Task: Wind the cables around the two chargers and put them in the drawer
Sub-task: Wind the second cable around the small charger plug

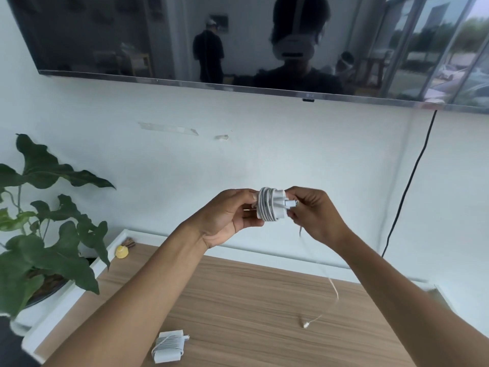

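Observation:
A white charger (270,204) with cable coiled round it is held up in front of the wall. My left hand (227,215) grips its left side. My right hand (315,213) pinches the cable beside the plug at the charger's right. The loose tail of the cable (334,290) hangs down, and its end connector (305,325) lies on the wooden top. A second white charger (169,349), its cable wound round it, lies on the wood near the front left. No drawer is in view.
The wooden cabinet top (251,300) runs along a white wall. A potted plant (47,234) stands at the left, with a small yellow object (122,252) beside it. A television (238,41) hangs above, and a black cord (407,186) drops down at the right.

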### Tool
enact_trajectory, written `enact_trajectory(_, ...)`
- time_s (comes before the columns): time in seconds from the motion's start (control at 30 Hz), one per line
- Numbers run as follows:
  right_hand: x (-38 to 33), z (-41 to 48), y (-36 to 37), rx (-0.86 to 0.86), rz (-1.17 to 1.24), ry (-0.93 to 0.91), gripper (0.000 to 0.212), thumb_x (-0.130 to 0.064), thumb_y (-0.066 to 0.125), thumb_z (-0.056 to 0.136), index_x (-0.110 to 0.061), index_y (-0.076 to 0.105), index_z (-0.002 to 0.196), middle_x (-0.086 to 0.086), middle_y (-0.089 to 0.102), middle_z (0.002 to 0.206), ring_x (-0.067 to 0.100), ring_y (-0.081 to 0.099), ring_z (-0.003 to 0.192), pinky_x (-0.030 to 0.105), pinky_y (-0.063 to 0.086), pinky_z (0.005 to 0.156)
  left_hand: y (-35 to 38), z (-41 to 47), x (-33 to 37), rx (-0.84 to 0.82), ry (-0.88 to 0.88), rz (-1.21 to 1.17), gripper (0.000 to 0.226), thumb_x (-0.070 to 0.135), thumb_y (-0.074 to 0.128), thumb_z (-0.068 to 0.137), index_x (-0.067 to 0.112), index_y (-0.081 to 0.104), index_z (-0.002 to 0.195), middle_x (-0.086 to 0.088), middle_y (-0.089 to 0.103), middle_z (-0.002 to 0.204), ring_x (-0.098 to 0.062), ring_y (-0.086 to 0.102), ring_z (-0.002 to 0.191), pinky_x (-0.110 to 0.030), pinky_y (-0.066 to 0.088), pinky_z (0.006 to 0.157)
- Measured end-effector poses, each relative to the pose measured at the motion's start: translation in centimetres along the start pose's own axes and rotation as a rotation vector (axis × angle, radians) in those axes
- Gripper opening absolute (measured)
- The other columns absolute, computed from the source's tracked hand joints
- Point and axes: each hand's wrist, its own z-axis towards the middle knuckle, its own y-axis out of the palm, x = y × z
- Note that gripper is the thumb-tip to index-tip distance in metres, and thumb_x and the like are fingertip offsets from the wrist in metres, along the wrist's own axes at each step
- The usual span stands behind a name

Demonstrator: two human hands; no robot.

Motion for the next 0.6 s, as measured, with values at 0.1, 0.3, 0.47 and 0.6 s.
enact_trajectory(0.1, 1.5, -1.5, 1.5, 0.027, -0.035, 0.045, 0.023, -0.023, 0.061, 0.091, -0.022, 0.069, 0.069, -0.009, 0.045, 0.051, 0.007, 0.036, 0.048, 0.015, 0.032, 0.049, -0.2, 0.0, 0.3, 0.099, 0.029, -0.083, 0.033, 0.012, 0.052, 0.091, 0.010, 0.073, 0.066, -0.009, 0.063, 0.079, -0.017, 0.057, 0.070, -0.025, 0.055, 0.065)
enact_trajectory(0.3, 0.7, -2.9, 3.5, 0.036, -0.415, 0.034, 0.020, -0.028, 0.053, 0.096, -0.021, 0.070, 0.086, -0.010, 0.044, 0.051, 0.008, 0.041, 0.052, 0.019, 0.035, 0.052, 0.2, 0.2, 0.1, 0.333, 0.035, -0.087, 0.030, 0.009, 0.050, 0.093, 0.007, 0.072, 0.072, -0.008, 0.065, 0.074, -0.019, 0.058, 0.074, -0.027, 0.056, 0.068)
enact_trajectory(0.47, -0.9, -2.6, 2.6, -0.057, -0.697, -0.015, 0.022, -0.023, 0.049, 0.096, -0.017, 0.069, 0.091, -0.015, 0.054, 0.053, 0.007, 0.045, 0.048, 0.020, 0.035, 0.053, -0.4, 0.7, -1.0, 0.472, 0.089, 0.190, 0.017, 0.013, 0.057, 0.088, 0.004, 0.069, 0.080, -0.012, 0.069, 0.086, -0.024, 0.063, 0.083, -0.032, 0.057, 0.074)
enact_trajectory(0.6, -2.2, -2.2, 1.8, -0.138, -0.809, -0.051, 0.024, -0.022, 0.049, 0.095, -0.012, 0.064, 0.078, -0.001, 0.054, 0.059, 0.015, 0.040, 0.050, 0.031, 0.036, 0.053, -0.3, 0.5, -1.9, 0.503, 0.080, 0.487, 0.024, 0.034, 0.061, 0.070, 0.015, 0.068, 0.083, -0.004, 0.072, 0.072, -0.018, 0.067, 0.068, -0.044, 0.057, 0.086)
